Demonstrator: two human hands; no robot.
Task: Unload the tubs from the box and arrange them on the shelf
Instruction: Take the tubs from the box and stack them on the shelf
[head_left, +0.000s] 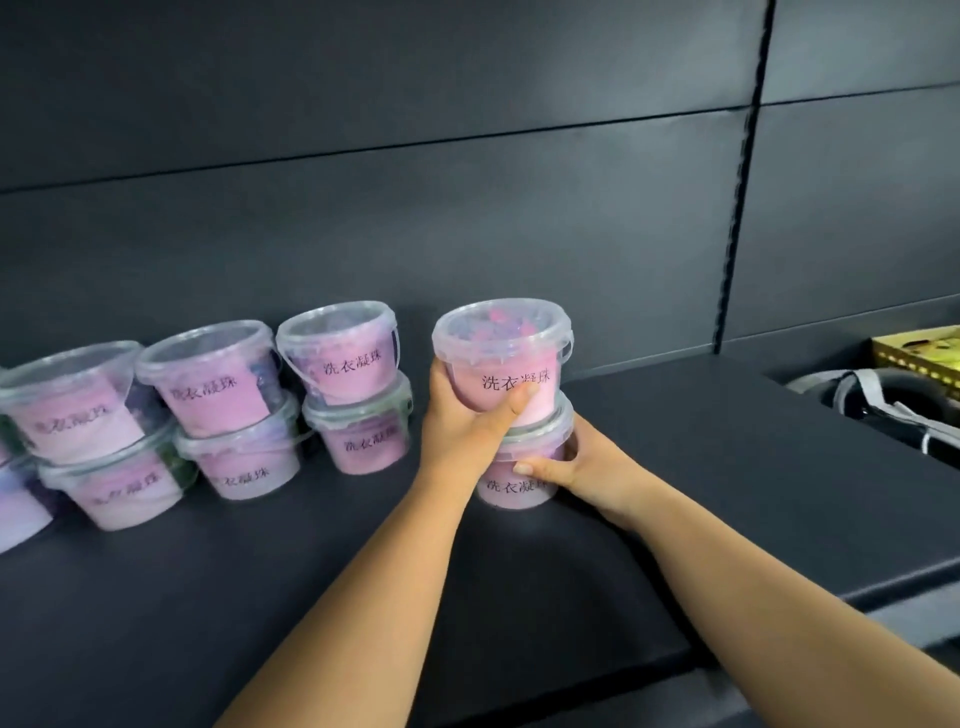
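Currently upper tub (501, 358) sits upright on lower tub (519, 483), axes vertical, stack apparently resting on shelf (727, 467), near neighbouring stack (353, 389), which lies to left. Grip: left hand (462, 426) wraps upper tub from left; right hand (566, 467) clasps lower tub from right. Judged: any closing-up move goes leftward.

Pink-labelled clear tubs (343, 353) stacked pairwise on shelf (727, 467).
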